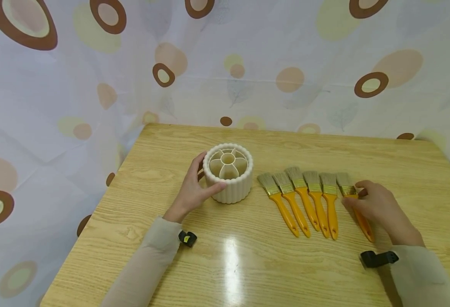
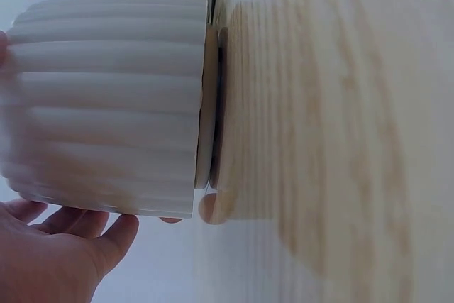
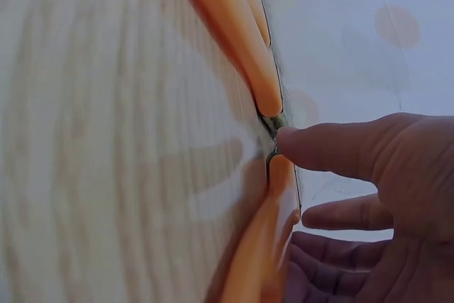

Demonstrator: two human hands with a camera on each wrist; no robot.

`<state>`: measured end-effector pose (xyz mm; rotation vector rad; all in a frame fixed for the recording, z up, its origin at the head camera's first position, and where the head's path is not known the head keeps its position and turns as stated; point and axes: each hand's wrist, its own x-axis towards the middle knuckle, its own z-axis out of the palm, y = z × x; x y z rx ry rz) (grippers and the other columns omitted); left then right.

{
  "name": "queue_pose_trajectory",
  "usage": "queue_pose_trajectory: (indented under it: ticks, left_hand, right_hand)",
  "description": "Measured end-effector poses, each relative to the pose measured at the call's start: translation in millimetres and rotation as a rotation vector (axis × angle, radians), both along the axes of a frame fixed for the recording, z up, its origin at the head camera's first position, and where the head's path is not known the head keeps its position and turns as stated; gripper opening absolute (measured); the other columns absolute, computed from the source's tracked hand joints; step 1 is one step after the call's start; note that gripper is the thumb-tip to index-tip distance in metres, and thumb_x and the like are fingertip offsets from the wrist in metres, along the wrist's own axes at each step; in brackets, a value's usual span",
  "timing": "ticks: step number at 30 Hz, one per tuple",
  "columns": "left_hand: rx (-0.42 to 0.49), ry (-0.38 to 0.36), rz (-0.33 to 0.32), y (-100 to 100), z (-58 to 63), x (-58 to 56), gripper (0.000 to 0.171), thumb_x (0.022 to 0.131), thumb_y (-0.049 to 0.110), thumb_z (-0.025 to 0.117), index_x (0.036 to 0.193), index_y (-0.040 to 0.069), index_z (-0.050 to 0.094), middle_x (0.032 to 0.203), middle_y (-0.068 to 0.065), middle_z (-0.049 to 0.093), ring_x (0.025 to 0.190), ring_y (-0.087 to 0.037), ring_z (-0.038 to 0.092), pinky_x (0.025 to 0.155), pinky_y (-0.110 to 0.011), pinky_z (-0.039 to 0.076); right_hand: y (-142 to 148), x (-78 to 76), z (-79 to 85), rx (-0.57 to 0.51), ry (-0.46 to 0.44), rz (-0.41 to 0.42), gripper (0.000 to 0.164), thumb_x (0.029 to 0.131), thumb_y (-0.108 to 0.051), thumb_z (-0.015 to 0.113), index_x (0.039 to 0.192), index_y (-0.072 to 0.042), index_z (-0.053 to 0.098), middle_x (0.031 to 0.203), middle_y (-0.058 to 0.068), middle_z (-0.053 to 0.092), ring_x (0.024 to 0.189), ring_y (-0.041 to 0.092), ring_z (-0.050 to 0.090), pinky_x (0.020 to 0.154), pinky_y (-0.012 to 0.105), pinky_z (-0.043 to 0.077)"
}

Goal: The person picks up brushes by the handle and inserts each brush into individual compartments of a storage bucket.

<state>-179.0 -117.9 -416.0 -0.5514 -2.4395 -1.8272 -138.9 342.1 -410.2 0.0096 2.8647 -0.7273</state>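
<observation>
A cream, ribbed round holder [image 1: 230, 191] with petal-shaped compartments around a central ring stands upright on the table. My left hand [image 1: 189, 192] grips it from the left, thumb on the near side and fingers around the far side; the left wrist view shows the fingertips against the ribbed wall [image 2: 106, 104]. To the right lie several flat paintbrushes [image 1: 313, 192] with orange handles and pale bristles. Over the rightmost paintbrush [image 1: 364, 226] is my right hand [image 1: 380, 209], its thumb and fingers on either side just below the metal band. That brush's handle [image 3: 266, 239] lies on the table.
The wood-grain table [image 1: 271, 268] carries the holder and the brushes. Behind it and at the left hangs a pale curtain [image 1: 255, 55] with brown and beige spots. The other brushes lie side by side between the holder and my right hand.
</observation>
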Motion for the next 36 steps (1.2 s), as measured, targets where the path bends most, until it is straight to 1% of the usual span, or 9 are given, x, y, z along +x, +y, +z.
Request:
queue_pose_trajectory:
  ticks: [3,7,11,14,17,20,27,29,36]
  left_hand:
    - [0.000,0.004,0.003,-0.2,-0.3,-0.5,0.100,0.074,0.042,0.081,0.151,0.014,0.023,0.146,-0.003,0.035,0.133,-0.028,0.036,0.109,-0.043,0.031]
    - [0.000,0.000,0.004,-0.2,-0.7,-0.2,0.100,0.073,0.044,0.081,0.150,0.018,0.023,0.145,0.000,0.035,0.132,-0.024,0.037,0.109,-0.041,0.031]
    - [-0.002,-0.005,0.004,-0.2,-1.0,-0.1,0.099,0.073,0.045,0.081,0.150,0.021,0.023,0.145,0.000,0.036,0.132,-0.021,0.038,0.109,-0.040,0.031]
    - [-0.001,-0.001,0.002,-0.5,-1.2,-0.4,0.099,0.073,0.044,0.081,0.150,0.021,0.023,0.146,-0.004,0.036,0.131,-0.020,0.038,0.109,-0.040,0.031]
    - [0.000,0.004,-0.002,-0.9,-1.2,-0.8,0.099,0.073,0.043,0.081,0.150,0.018,0.023,0.146,-0.009,0.036,0.131,-0.020,0.038,0.109,-0.042,0.031]
    - [-0.001,0.004,-0.002,-0.8,-0.8,-0.8,0.099,0.074,0.043,0.081,0.150,0.017,0.023,0.146,-0.007,0.036,0.130,-0.018,0.038,0.109,-0.042,0.031]
    - [0.000,0.013,0.000,0.2,-1.6,-1.6,0.098,0.073,0.041,0.082,0.150,0.018,0.025,0.145,-0.001,0.036,0.130,-0.019,0.038,0.108,-0.043,0.031]
    - [0.000,0.017,-0.001,0.2,-1.5,-1.9,0.098,0.074,0.040,0.082,0.150,0.017,0.024,0.145,0.000,0.036,0.131,-0.020,0.038,0.109,-0.044,0.031]
    - [-0.003,0.008,0.000,-0.2,-0.4,-1.1,0.098,0.073,0.039,0.082,0.150,0.016,0.024,0.145,0.002,0.035,0.132,-0.020,0.037,0.109,-0.043,0.030]
  right_hand:
    - [-1.9,-2.9,2.7,0.009,-0.022,-0.016,0.085,0.089,-0.051,0.060,0.132,0.019,0.036,0.118,0.041,0.049,0.098,0.050,0.053,0.075,0.056,0.048]
    - [-3.1,-4.2,2.8,0.017,-0.027,-0.019,0.086,0.089,-0.050,0.060,0.132,0.021,0.036,0.119,0.042,0.048,0.099,0.051,0.053,0.075,0.056,0.048]
    - [-2.4,-4.3,0.3,0.027,0.003,-0.013,0.076,0.090,-0.043,0.062,0.128,0.020,0.041,0.114,0.041,0.051,0.094,0.049,0.055,0.071,0.054,0.049]
    - [-0.9,-5.2,-0.4,0.043,0.016,-0.002,0.068,0.090,-0.035,0.063,0.125,0.020,0.043,0.110,0.040,0.053,0.092,0.048,0.055,0.070,0.053,0.049]
    - [0.5,-6.4,-0.2,0.057,0.010,0.007,0.064,0.090,-0.029,0.063,0.126,0.020,0.042,0.110,0.040,0.053,0.093,0.049,0.054,0.071,0.054,0.048]
    - [2.1,-7.2,-0.5,0.067,0.012,0.008,0.062,0.089,-0.027,0.063,0.126,0.019,0.043,0.110,0.039,0.054,0.094,0.049,0.055,0.073,0.056,0.047]
    - [3.9,-9.3,0.6,0.069,-0.014,0.008,0.085,0.088,-0.048,0.062,0.131,0.021,0.036,0.114,0.042,0.051,0.096,0.050,0.054,0.074,0.058,0.046]
    - [4.0,-10.0,0.3,0.074,-0.012,0.017,0.087,0.089,-0.050,0.061,0.131,0.022,0.036,0.115,0.043,0.049,0.097,0.051,0.052,0.075,0.059,0.046]
    - [4.1,-12.9,-3.3,0.098,0.038,0.039,0.067,0.089,-0.035,0.065,0.122,0.020,0.047,0.109,0.040,0.054,0.093,0.050,0.054,0.074,0.058,0.046]
